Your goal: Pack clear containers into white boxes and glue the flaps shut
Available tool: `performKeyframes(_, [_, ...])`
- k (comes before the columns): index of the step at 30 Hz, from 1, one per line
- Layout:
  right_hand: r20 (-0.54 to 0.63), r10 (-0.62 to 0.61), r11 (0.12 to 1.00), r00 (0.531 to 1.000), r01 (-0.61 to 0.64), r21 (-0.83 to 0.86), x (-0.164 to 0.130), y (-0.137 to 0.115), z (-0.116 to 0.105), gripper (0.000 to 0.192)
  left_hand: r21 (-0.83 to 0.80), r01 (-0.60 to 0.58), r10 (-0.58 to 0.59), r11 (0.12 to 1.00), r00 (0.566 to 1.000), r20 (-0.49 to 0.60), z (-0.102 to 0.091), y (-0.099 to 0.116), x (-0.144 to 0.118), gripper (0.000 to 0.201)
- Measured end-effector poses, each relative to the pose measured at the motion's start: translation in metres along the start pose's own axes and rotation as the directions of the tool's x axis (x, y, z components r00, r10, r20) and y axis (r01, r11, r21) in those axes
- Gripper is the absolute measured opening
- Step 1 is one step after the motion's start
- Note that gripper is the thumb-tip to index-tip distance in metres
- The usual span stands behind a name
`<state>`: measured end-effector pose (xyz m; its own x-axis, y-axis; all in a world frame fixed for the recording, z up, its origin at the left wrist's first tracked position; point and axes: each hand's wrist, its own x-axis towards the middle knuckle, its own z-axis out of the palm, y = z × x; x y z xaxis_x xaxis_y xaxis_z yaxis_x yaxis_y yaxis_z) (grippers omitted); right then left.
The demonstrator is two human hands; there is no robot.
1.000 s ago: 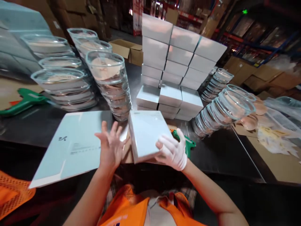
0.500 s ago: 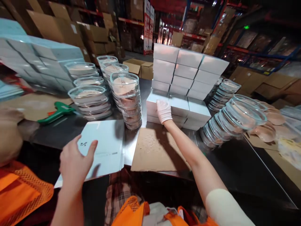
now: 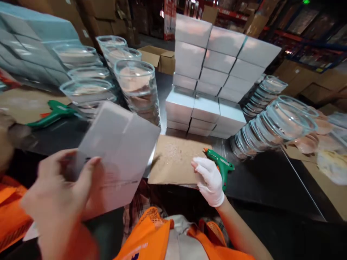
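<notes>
My bare left hand (image 3: pixel 58 191) grips a flat pale-blue folded carton (image 3: pixel 116 151), lifted and tilted off the dark table; the image is blurred there. My right hand (image 3: pixel 208 178), in a white glove, hovers with loose fingers by the right edge of a brown cardboard sheet (image 3: pixel 173 159), just left of a green glue gun (image 3: pixel 221 164) that lies on the table. It holds nothing. Behind the sheet stands a stack of closed white boxes (image 3: pixel 208 79).
Stacks of glass bowls stand at the left (image 3: pixel 135 86) and lean at the right (image 3: pixel 271 126). A second green glue gun (image 3: pixel 52 113) lies far left. Pale flat cartons (image 3: pixel 29 47) are piled at the back left, cardboard boxes (image 3: pixel 158 59) behind. The table's front edge (image 3: pixel 271 207) is close.
My left hand has picked the flat carton up off the table and raised it. My right hand has drawn back from the white box stack to beside the glue gun.
</notes>
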<state>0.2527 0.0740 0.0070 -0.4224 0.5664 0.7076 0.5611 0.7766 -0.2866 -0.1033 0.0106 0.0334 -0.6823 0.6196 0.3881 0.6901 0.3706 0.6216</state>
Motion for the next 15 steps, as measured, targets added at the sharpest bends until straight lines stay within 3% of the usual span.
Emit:
performKeyframes(2, [-0.104,-0.010,1.000,0.995,0.008,-0.020,0.012,-0.015,-0.006,0.053,-0.166,-0.215,0.232,0.962,0.969,0.088,0.001,0.024,-0.029,0.060])
performKeyframes(5, [-0.124,0.094,0.993,0.988,-0.102,-0.060,0.026,-0.024,-0.007,0.035,-0.453,-0.386,0.510,0.803,0.839,0.188,0.020,0.034,-0.061,0.044])
performKeyframes(7, [-0.029,0.198,0.979,0.980,-0.199,-0.048,0.022,-0.021,-0.007,0.022,-0.559,-0.413,0.618,0.719,0.749,0.241,0.032,0.026,-0.072,0.034])
performKeyframes(9, [0.160,0.270,0.961,0.949,-0.276,0.013,0.013,-0.013,-0.010,0.021,-0.599,-0.414,0.661,0.686,0.698,0.275,0.037,0.012,-0.076,0.026])
performKeyframes(12, [0.480,0.291,0.875,0.828,-0.433,0.217,0.001,-0.005,-0.019,0.030,-0.608,-0.357,0.633,0.709,0.703,0.325,0.037,-0.011,-0.075,0.022])
performKeyframes(14, [0.692,0.210,0.686,0.691,-0.608,0.399,-0.006,-0.003,-0.023,0.048,-0.605,-0.298,0.599,0.739,0.701,0.387,0.037,-0.023,-0.075,0.023])
performKeyframes(15, [0.774,0.144,0.559,0.617,-0.696,0.450,-0.010,-0.004,-0.023,0.057,-0.600,-0.279,0.596,0.749,0.680,0.428,0.039,-0.028,-0.077,0.024])
